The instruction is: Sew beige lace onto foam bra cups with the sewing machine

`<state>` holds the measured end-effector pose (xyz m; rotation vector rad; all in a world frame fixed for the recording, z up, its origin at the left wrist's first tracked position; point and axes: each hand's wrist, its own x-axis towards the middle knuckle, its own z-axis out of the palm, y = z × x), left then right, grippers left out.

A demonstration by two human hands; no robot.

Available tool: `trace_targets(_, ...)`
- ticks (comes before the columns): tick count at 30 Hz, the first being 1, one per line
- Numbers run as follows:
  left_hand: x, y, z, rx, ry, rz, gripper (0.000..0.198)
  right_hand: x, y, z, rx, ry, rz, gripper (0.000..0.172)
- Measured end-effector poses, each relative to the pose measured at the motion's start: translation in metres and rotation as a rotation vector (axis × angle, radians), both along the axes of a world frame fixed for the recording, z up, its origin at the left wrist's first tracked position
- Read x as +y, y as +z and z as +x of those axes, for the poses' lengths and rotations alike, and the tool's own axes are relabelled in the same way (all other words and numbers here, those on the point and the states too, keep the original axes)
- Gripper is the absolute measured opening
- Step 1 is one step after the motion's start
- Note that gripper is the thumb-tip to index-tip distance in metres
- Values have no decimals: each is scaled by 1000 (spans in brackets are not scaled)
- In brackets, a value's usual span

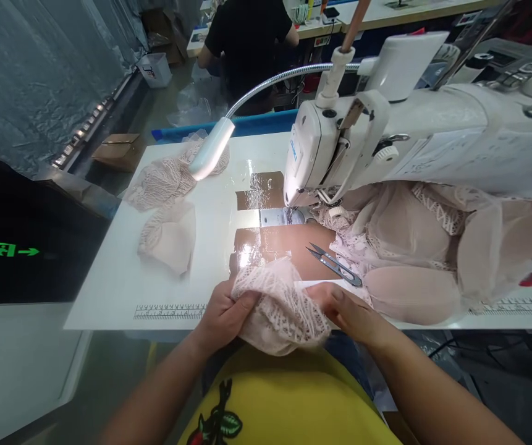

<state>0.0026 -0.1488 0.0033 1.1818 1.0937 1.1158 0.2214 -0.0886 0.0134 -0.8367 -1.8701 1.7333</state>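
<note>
Between my two hands, over the table's front edge, is a cupped piece of pale pink lace fabric [279,309]. My left hand [223,314] grips its left side, thumb on top. At its right edge, my right hand [340,307] pinches the cloth with closed fingers. Just beyond my right hand lie dark thread snips [335,264], blades toward the left. To their right a pile of pink lace and padded cups [409,241] spreads under the sewing machine's arm. The sewing machine [321,148] stands behind, its needle area lit.
More lace pieces [161,182] and a single lace cup [168,238] lie on the left of the white table [103,290]. A lamp on a bent neck [212,148] hangs over it. Beyond sits a person in black [249,49]. A cardboard box [118,151] is on the floor.
</note>
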Motion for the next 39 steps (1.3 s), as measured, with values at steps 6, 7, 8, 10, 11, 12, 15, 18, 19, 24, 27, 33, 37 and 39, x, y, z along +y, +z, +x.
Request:
trace_targets(6,2,0,1,110,-40,147,25,1,1,-1,167,50,-244,47)
trace_targets(7,2,1,3,124,-54,163,24,0,0,-5,150,-2,-245,42)
trace_targets(8,2,2,4,121,-62,160,24,-1,-1,-8,127,-54,-238,36)
trace_targets(10,3,3,4,53,-59,59,29,-3,-4,-13,103,-150,-220,29)
trace_targets(11,2,3,3,-25,-31,-28,34,-5,-5,-14,123,-198,-223,30)
trace_targets(12,2,3,1,-133,16,-123,38,-6,-6,-14,164,-250,-236,31)
trace_targets(15,-1,4,-3,-540,138,-363,47,-9,-7,-12,292,-427,-252,32)
trace_targets(18,-5,8,4,-794,24,-452,68,-10,-5,-16,294,-527,-171,30)
trace_targets(19,-5,9,9,-814,-22,-460,71,-9,-4,-19,259,-531,-122,31)
trace_targets(24,0,11,37,-729,47,-470,60,-9,-2,-37,239,-517,-219,37)
trace_targets(27,-2,3,37,-669,38,-492,57,-9,-2,-38,441,-588,-432,24)
trace_targets(33,-23,2,-11,-540,-560,-339,29,2,3,-19,437,-698,-472,24)
trace_targets(37,-16,33,-35,-59,-232,22,28,4,11,-19,214,-328,-309,22)
trace_targets(39,-7,42,-35,179,-103,96,71,0,15,-25,146,-144,-165,18)
